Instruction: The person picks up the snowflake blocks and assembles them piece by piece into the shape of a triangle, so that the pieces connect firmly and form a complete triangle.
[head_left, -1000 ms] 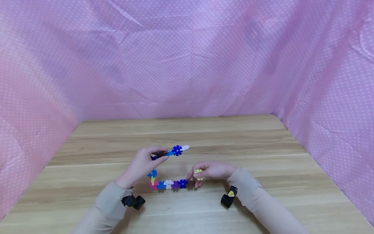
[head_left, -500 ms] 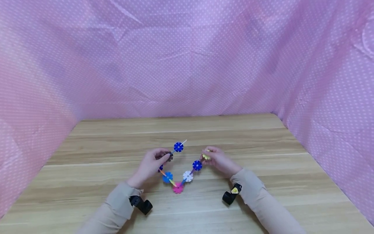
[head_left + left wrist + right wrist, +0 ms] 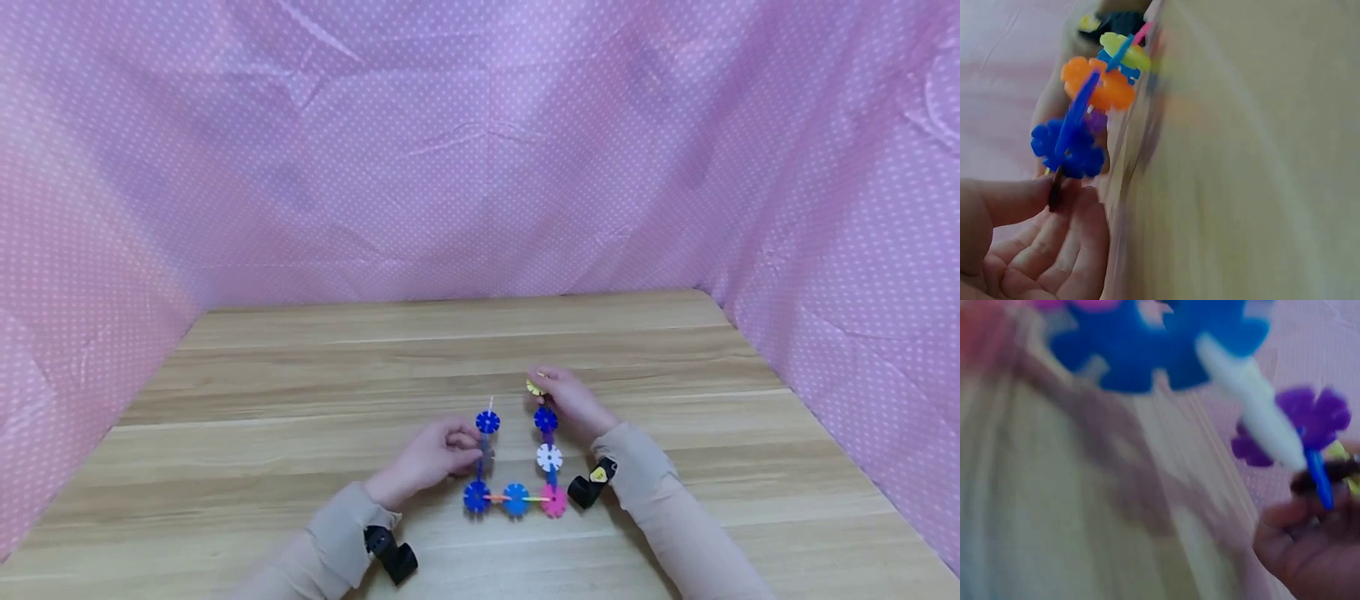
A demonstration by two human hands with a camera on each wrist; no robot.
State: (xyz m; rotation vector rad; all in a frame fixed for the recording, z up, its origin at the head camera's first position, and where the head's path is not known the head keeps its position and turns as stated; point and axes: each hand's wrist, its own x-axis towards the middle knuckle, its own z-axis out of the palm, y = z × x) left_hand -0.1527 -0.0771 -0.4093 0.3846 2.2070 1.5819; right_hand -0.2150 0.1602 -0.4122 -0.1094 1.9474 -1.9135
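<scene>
A chain of interlocking flower-shaped plastic discs hangs between the hands in a U, its lower stretch toward the wearer. At its left side the left hand (image 3: 431,458) pinches a brown disc (image 3: 1055,189) between thumb and fingers. Above that, a dark blue disc (image 3: 487,422) and a white disc (image 3: 491,405), seen edge-on, form the left end. The right hand (image 3: 566,396) pinches a yellow disc (image 3: 534,387) at the right end. Along the bottom run a dark blue disc (image 3: 476,497), an orange disc (image 3: 1097,84), a blue disc (image 3: 515,499) and a pink disc (image 3: 553,501).
A wood-grain table (image 3: 300,367) lies under the hands. Pink dotted cloth (image 3: 480,167) surrounds its back and sides. Each wrist bears a black camera (image 3: 392,554) over a beige sleeve (image 3: 337,533).
The left hand has moved right and nearer the wearer; the right hand has risen away and slightly right. The chain has swung from opening rightward to a U opening away from the wearer.
</scene>
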